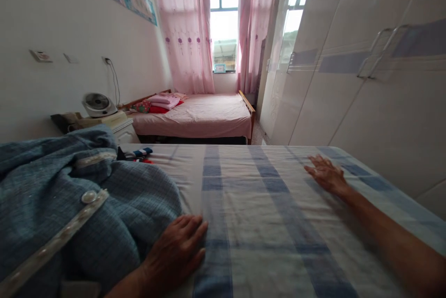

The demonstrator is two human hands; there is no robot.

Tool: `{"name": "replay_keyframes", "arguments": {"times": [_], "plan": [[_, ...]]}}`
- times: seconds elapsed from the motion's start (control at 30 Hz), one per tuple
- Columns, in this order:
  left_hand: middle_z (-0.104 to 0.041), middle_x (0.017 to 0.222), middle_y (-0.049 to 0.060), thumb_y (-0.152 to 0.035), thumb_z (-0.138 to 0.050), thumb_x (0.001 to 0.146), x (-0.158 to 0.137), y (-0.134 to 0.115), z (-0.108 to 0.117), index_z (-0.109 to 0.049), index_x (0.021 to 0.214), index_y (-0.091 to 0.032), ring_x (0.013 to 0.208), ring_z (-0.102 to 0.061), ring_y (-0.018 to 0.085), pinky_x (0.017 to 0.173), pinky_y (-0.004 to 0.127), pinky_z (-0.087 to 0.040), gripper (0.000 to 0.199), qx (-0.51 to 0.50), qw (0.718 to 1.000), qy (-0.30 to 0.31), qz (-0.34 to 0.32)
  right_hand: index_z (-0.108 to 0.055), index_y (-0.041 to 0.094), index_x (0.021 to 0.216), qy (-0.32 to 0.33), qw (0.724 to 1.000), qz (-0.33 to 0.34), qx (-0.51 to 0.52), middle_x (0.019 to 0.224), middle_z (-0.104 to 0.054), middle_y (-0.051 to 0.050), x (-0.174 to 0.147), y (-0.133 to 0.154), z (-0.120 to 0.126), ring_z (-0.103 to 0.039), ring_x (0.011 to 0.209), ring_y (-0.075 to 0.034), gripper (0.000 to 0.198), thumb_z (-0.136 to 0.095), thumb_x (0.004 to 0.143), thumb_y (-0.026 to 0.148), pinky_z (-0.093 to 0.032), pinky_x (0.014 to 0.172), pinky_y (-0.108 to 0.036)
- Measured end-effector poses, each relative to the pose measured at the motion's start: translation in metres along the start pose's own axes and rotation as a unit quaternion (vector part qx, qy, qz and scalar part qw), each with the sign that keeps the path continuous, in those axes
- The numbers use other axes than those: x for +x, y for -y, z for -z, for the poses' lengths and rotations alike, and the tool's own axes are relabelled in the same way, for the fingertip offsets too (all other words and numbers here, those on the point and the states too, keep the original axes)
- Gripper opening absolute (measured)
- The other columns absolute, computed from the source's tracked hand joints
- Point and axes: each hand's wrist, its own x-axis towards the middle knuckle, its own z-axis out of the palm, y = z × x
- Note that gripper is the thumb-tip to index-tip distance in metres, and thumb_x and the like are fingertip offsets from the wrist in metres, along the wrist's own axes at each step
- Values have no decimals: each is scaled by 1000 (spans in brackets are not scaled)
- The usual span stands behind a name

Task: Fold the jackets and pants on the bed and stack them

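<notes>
A bed sheet (251,205) with white and blue stripes lies over the bed in front of me, with small wrinkles. My left hand (177,249) rests on it palm down, fingers stretched forward, beside a blue jacket (128,210). The jacket lies bunched on the left, with a pale trim and a round pearly button (89,197). Farther out on the right, my right hand (325,172) is on or just above the sheet, slightly blurred, with its fingers spread. Neither hand holds anything. A small dark-and-white striped cloth item (139,152) lies behind the jacket.
Beyond stands a second bed with a pink sheet (198,117) and folded bedding (165,101). A small fan (99,104) sits on the white bedside cabinet (125,132) at left. White wardrobe doors (334,98) line the right side. Pink curtains (188,24) flank the window.
</notes>
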Motion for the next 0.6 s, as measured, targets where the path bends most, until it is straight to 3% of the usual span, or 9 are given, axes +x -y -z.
{"name": "replay_keyframes", "arguments": {"times": [0.07,0.2,0.3,0.4,0.5,0.6], "plan": [[-56,120,10,-29,-51,83,1,-2,3,-50,122,-19,108,-53,25,96,42,-43,40,-20,999,21,12,-33,26,143,19,999,45,-2,152,-25,-4,-20,12,-3,-24,137,-27,61,-20,90,53,-22,110,-50],[-56,117,11,-31,-51,85,3,-4,12,-51,121,-15,106,-51,26,95,42,-42,39,-41,997,63,16,-40,17,138,51,996,77,-7,145,-37,-10,-71,18,-1,-30,135,-25,57,-23,90,43,-26,110,-46],[-56,112,12,-30,-49,86,5,-6,18,-52,116,-14,103,-52,25,93,41,-42,34,-35,996,78,16,-46,22,134,56,988,141,-1,144,-40,-5,-128,23,2,-28,136,-22,53,-24,90,40,-27,111,-41],[-57,112,13,-31,-50,87,5,-12,21,-53,114,-12,104,-52,26,95,43,-39,33,-31,996,84,16,-45,25,136,16,986,166,4,146,-37,-4,-195,34,0,-28,136,-24,56,-24,89,48,-26,110,-46],[-53,121,17,-47,-53,85,-5,-24,22,-50,121,-13,112,-50,31,100,51,-33,50,-48,995,91,-9,-42,23,138,-27,985,169,9,146,-37,-6,-245,41,-1,-29,136,-25,60,-21,89,50,-26,110,-49],[-43,135,21,-58,-52,81,-29,-38,28,-41,132,-15,123,-42,35,100,52,-32,67,-87,988,115,-60,-45,21,136,-49,983,173,19,143,-41,-8,-266,40,0,-31,135,-25,61,-20,89,50,-25,111,-47]]}}
